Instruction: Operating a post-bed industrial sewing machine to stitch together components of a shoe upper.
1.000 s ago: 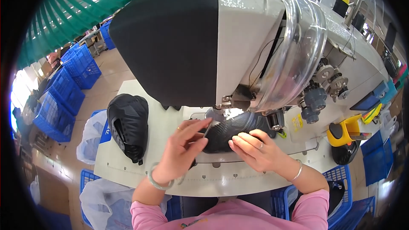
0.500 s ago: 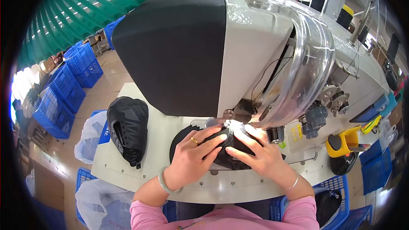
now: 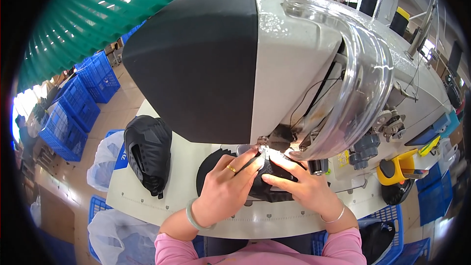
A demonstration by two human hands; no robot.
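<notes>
A black shoe upper lies under the needle area of a large sewing machine. My left hand presses on its left part, fingers stretched toward the lit needle area. From the other side my right hand lies on the same upper, fingers spread and pointing at the needle. Neither hand grips it; part of the upper is hidden beneath them. A fanned black edge of dark material sticks out left of my left hand. Another black shoe upper rests on the table to the left.
Around the white worktable stand blue crates and bags of white plastic. At right a yellow holder sits near the table edge. A clear guard curves over the machine's front. Green ribbed plastic hangs upper left.
My left hand's fingers have shifted slightly right, closer to the needle and nearer each other. My right hand stays on the upper. The whole view has moved a little.
</notes>
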